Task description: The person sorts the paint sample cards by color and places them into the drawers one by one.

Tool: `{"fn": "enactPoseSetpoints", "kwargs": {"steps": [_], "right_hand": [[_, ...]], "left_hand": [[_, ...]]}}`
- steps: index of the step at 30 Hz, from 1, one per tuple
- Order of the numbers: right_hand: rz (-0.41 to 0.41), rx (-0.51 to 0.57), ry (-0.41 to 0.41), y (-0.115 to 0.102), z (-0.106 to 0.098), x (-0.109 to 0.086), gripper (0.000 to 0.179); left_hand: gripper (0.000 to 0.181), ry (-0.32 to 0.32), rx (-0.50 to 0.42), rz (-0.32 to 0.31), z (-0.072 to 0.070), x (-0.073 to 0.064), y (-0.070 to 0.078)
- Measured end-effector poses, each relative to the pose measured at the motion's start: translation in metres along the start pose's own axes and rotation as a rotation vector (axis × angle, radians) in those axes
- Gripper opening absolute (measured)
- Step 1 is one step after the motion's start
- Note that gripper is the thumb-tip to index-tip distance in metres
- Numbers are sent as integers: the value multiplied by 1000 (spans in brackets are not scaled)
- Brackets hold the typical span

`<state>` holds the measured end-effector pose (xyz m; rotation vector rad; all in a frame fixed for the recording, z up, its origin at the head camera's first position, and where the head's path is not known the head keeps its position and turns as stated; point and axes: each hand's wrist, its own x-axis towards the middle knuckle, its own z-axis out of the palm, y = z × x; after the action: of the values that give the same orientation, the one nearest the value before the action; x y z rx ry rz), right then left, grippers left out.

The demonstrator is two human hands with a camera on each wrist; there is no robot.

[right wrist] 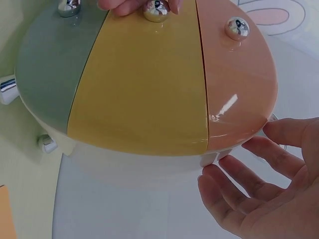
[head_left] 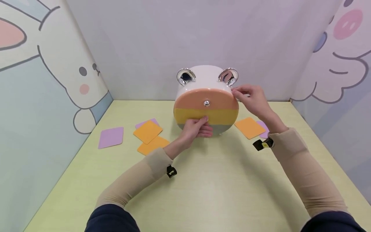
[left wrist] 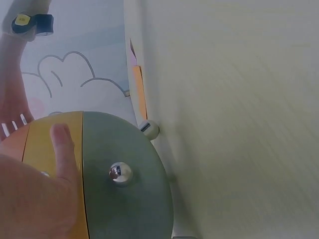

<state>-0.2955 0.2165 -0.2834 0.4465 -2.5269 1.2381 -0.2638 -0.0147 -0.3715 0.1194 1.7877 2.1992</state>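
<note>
Evidently, the three-tiered cabinet point(head_left: 206, 111) stands on the table point(head_left: 214, 187); the left hand point(head_left: 192, 130) pinches its middle knob point(right wrist: 156, 12); the right hand point(head_left: 255, 100), fingers loosely spread, touches its upper side

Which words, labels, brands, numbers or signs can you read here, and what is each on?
None readable.
Yellow patch on the right wrist's black device: any marking is too small and blurred.
Pale mark on the left wrist's band: too small.
Striped box, orange cards, purple cards: no lettering visible.
</note>
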Motion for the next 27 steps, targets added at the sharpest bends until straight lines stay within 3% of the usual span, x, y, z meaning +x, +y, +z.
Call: {"fn": "enactPoseSetpoints", "kwargs": {"steps": [6, 12, 27], "right_hand": [[-5, 8, 21, -2, 2, -2, 29], [14, 4, 20, -4, 3, -2, 32], [8, -14, 35, -4, 3, -2, 32]], "left_hand": [[35, 50, -66, 9, 8, 2, 0], [36, 75, -70, 19, 12, 1, 0], [42, 28, -43, 22, 15, -25, -6]]}}
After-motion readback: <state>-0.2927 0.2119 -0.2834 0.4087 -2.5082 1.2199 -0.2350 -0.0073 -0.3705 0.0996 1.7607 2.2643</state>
